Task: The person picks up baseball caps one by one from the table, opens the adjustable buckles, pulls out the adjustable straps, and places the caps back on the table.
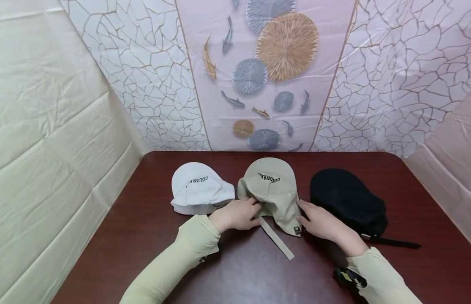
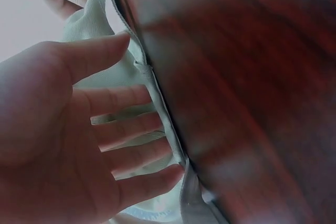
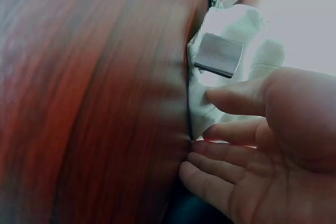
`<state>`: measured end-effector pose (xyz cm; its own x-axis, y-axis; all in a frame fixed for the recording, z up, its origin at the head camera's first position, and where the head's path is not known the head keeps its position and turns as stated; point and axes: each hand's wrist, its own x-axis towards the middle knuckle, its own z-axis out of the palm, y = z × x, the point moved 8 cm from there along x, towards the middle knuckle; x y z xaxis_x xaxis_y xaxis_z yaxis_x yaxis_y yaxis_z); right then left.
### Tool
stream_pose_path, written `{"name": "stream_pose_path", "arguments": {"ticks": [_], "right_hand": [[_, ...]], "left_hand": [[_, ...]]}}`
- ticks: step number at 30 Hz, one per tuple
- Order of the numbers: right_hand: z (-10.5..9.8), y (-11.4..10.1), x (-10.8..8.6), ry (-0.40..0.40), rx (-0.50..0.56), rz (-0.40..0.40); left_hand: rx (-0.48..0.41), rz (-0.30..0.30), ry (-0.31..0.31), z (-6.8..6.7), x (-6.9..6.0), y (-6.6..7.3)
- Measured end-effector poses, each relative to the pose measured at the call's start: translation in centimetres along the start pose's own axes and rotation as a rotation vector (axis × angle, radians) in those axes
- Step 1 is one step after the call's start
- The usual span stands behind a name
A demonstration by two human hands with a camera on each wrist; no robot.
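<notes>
Head view: a beige cap (image 1: 275, 192) lies at the middle of the far part of the worktop (image 1: 239, 274), its rounded crown on the far side and its opening toward the near side. A white cap (image 1: 199, 190) lies to its left and a black cap (image 1: 347, 200) to its right. The left hand (image 1: 240, 212) touches the left near edge of the beige cap, and the right hand (image 1: 320, 219) touches its right side. In the left wrist view the fingers (image 2: 131, 129) are extended, slightly apart, against the cloth, the left thumb (image 2: 100, 55) spread from them. In the right wrist view the fingers are likewise extended, and the right thumb (image 3: 239, 98) rests on cloth just beside a metal buckle (image 3: 219, 56). The loose strap (image 1: 277, 239) slants nearward and right over the worktop, its free end apart from the buckle. The step in hand is judged to be the placing of both hands at the two sides of the cap's opening. A next move on the cap would call for a firmer pinch at each edge, with the soft cloth kept from folding over the buckle.
</notes>
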<state>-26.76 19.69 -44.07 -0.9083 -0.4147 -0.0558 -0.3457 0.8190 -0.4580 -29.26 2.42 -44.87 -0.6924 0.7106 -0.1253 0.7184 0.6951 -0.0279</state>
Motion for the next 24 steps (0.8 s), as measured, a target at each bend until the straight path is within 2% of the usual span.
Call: {"name": "stream_pose_path", "arguments": {"ticks": [5,8,10,13,16,20,24], "right_hand": [[-0.7,-0.5,0.7,0.026,-0.023,-0.001],[-1.7,-1.1,1.0,0.072,-0.031,0.0],[-2.5,-1.5,0.9,0.111,-0.036,0.008],[-4.0,-1.9,0.4,0.184,-0.047,0.025],[-5.3,-2.4,-0.1,0.242,-0.043,0.036],[-5.9,-4.0,0.2,0.292,-0.02,-0.022],[-5.3,-6.2,1.5,0.304,0.002,-0.093]], "left_hand": [[0.058,0.0,0.006,-0.7,-0.2,0.7],[0.075,0.005,0.024,-1.6,-0.4,1.3],[0.075,0.011,0.052,-2.6,-0.7,1.7],[0.074,0.026,0.129,-4.4,-1.3,2.1],[0.055,0.032,0.189,-6.0,-2.2,2.0],[-0.001,-0.003,0.229,-7.2,-3.9,0.5],[-0.059,-0.069,0.287,-7.9,-6.6,-2.6]]}}
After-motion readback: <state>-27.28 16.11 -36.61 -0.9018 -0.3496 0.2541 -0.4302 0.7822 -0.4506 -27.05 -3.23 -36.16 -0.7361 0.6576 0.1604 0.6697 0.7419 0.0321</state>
